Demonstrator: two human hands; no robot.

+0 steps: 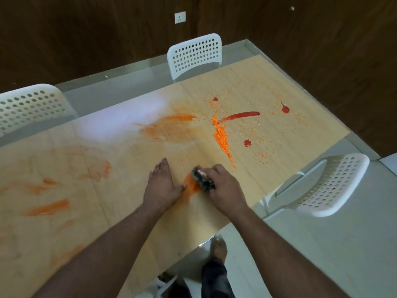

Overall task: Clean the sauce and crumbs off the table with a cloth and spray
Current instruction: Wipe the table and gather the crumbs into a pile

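Note:
My right hand point(225, 188) grips a bunched dark grey cloth point(203, 179) and presses it on the wooden table point(120, 173), over an orange sauce smear point(190, 186). My left hand point(161, 186) lies flat on the table just left of the cloth, fingers straight. A line of orange crumbs point(221, 136) runs away from the cloth towards the far side. A red sauce streak point(242, 115) and red blobs point(285, 108) lie beyond it. Faint orange smears point(169, 127) cover the middle and left of the table. No spray bottle is in view.
Three white perforated chairs stand around the table: one at the far side point(194, 54), one at the far left point(32, 106), one at the right point(322, 186). The table's near edge point(193, 244) runs diagonally above my foot on the pale floor.

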